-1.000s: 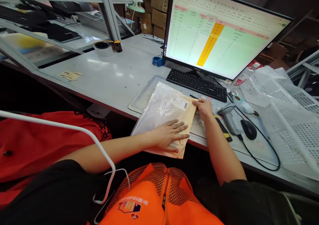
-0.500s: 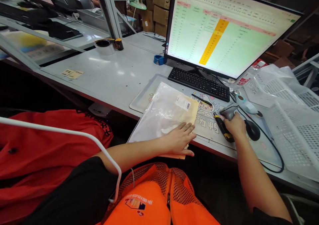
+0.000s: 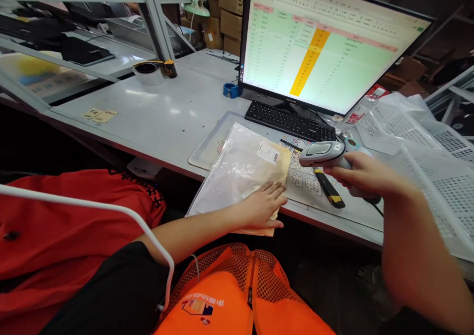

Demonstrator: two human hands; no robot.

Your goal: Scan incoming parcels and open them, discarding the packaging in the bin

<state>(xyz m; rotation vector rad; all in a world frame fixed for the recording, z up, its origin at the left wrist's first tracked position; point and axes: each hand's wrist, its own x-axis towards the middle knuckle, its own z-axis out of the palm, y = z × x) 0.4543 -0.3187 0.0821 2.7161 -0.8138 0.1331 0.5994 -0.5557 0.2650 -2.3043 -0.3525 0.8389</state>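
My left hand (image 3: 264, 206) lies flat with its fingers stretched over the lower right part of a clear plastic bag (image 3: 233, 172). Something white and pale yellow shows through the plastic, and a white barcode label (image 3: 267, 153) is on its upper right. My right hand (image 3: 361, 174) is wrapped round the handle of a grey barcode scanner (image 3: 323, 151), held above the desk mat with its head pointing left towards the label. Below the scanner, a black and yellow utility knife (image 3: 329, 189) rests on the mat. A black pen (image 3: 291, 145) lies partly hidden behind the scanner head.
A monitor (image 3: 329, 43) showing a spreadsheet stands behind a black keyboard (image 3: 289, 121). White perforated baskets (image 3: 440, 177) with plastic wrap are at the right. Further left are a blue tape roll (image 3: 231, 90) and a tape dispenser (image 3: 151, 73). A white curved bar (image 3: 111, 204) crosses the lower left.
My right hand has lifted the scanner off the mat and turned its head left towards the bag. My left hand stays flat on the bag. The view has shifted slightly.
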